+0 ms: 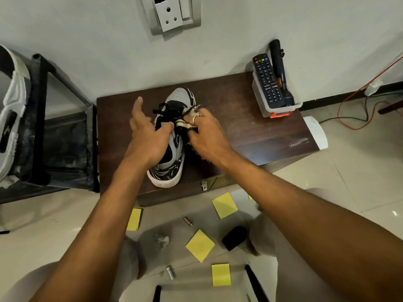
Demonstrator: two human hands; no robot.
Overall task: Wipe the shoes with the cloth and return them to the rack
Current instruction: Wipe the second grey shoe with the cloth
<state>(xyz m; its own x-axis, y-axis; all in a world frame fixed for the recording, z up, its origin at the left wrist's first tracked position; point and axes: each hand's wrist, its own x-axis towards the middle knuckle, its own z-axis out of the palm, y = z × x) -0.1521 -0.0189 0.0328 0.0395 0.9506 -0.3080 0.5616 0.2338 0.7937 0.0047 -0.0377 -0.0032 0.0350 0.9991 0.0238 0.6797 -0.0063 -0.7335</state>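
- A grey-and-white second shoe (13,110) is lying on the rack (41,88) at nine o'clock of the view, with its sole facing the camera.
- The rack's black frame is standing against the wall, just beside the left edge of the wooden box (239,118).
- The left hand (148,138) is resting on the nine o'clock side of the sneaker (180,95). Its thumb is hooking over the collar into the opening, and its index finger is stretching straight out toward twelve o'clock. The other fingers are hidden, so I cannot tell how they are lying.
- The black-and-white sneaker is sitting upright on the box top at the centre of the view. Its toe is pointing to twelve o'clock and its heel to six, at the box's near edge.
- A striped cloth (185,124) is being pressed against the laces and the three o'clock side of the sneaker.
- The right hand (209,138) is gripping the cloth with curled fingers, bunching it, and a frayed end is hanging under the palm. One finger is wearing a ring.
- Yellow sticky notes (200,245) and a small battery (188,221) are lying on the tiled floor at six o'clock, between the forearms.
- A clear tub (261,99) is standing on the box's far corner at two o'clock. It is holding a remote (267,81) and a black torch (280,68), both leaning on the wall.
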